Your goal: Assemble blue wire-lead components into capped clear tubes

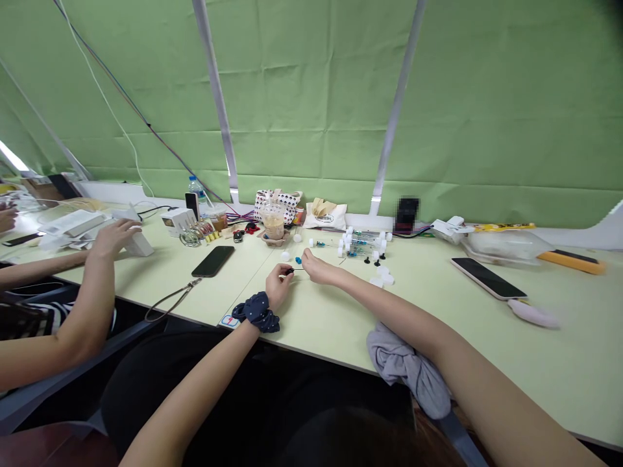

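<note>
My left hand (279,284), with a dark scrunchie (259,312) at its wrist, pinches a small black piece (289,271) above the pale table. My right hand (316,267) is closed just to the right of it, its fingertips together near a thin dark rod (298,270) that runs from the black piece; what it grips is too small to make out. Behind the hands lies a small blue piece (298,260). Clear tubes with white caps (360,243) are grouped beyond my right hand, near small black stoppers (377,263) and white discs (384,275).
A phone (213,261) with a strap lies left, another phone (488,277) right. A drink cup (273,224), a tissue pack (325,216) and a patterned bag (263,202) stand behind. At left, a person's hand (114,239) touches a white object (139,242). Grey cloth (409,370) hangs at the front edge.
</note>
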The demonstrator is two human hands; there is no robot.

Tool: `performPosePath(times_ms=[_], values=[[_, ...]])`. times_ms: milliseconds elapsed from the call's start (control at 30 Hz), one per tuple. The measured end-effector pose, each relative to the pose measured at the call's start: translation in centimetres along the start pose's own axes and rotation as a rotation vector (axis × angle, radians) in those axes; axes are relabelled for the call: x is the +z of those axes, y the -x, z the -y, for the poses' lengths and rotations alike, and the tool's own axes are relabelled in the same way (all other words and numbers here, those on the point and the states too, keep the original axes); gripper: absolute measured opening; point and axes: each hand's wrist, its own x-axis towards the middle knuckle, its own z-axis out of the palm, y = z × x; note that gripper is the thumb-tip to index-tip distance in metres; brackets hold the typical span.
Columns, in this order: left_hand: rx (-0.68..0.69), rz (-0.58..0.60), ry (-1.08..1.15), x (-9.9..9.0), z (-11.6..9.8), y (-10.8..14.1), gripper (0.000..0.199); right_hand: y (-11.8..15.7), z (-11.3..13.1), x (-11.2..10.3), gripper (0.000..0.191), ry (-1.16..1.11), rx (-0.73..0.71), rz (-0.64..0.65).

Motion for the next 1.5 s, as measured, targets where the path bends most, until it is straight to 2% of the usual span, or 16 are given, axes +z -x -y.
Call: performPosePath(times_ms=[167, 333, 467, 633, 767, 833, 900, 967, 1067, 1167, 1333, 1500], values=[[0.008, 0.030, -0.031, -0.1, -0.4, 0.2, 0.024, 0.0, 0.0, -1.3, 0.030, 0.071, -0.103, -0.031], [0.026, 0.088, -0.074, 0.0, -1.2, 0.4, 0.025, -0.9, -0.8, -2.8, 0.030, -0.118, -0.176, -0.097], [0.019, 0.145, -0.040, 0.1, -1.7, 0.5, 0.027, -1.7, -1.2, -3.6, 0.021, -0.294, -0.229, -0.199], [0.008, 0.220, 0.045, 0.1, -2.0, 0.6, 0.031, -1.4, -1.3, -3.7, 0.025, -0.560, -0.186, -0.252], [-0.025, 0.219, 0.088, 0.1, -1.8, 0.6, 0.032, -0.7, -1.1, -3.7, 0.034, -0.718, -0.146, -0.252], [-0.058, 0.198, 0.122, 0.0, -1.6, 0.5, 0.035, -0.5, -1.4, -3.8, 0.034, -0.744, -0.067, -0.276], [-0.088, 0.177, 0.143, 0.0, -1.5, 0.4, 0.037, -0.5, -2.2, -3.9, 0.026, -0.672, 0.060, -0.293], [-0.114, 0.156, 0.152, 0.0, -1.3, 0.4, 0.039, -0.3, -3.3, -4.0, 0.019, -0.500, 0.187, -0.220], [-0.135, 0.134, 0.167, 0.0, -1.1, 0.3, 0.042, 0.4, -5.1, -3.9, 0.011, -0.250, 0.331, 0.053], [-0.136, 0.126, 0.186, 0.0, -0.9, 0.2, 0.043, 1.4, -6.3, -3.7, 0.014, -0.192, 0.408, 0.232], [-0.137, 0.125, 0.207, 0.0, -0.7, 0.2, 0.044, 2.5, -6.9, -3.2, 0.018, -0.242, 0.434, 0.363], [-0.153, 0.130, 0.208, 0.0, -1.0, 0.3, 0.044, 2.9, -7.0, -2.5, 0.024, -0.354, 0.491, 0.379]])
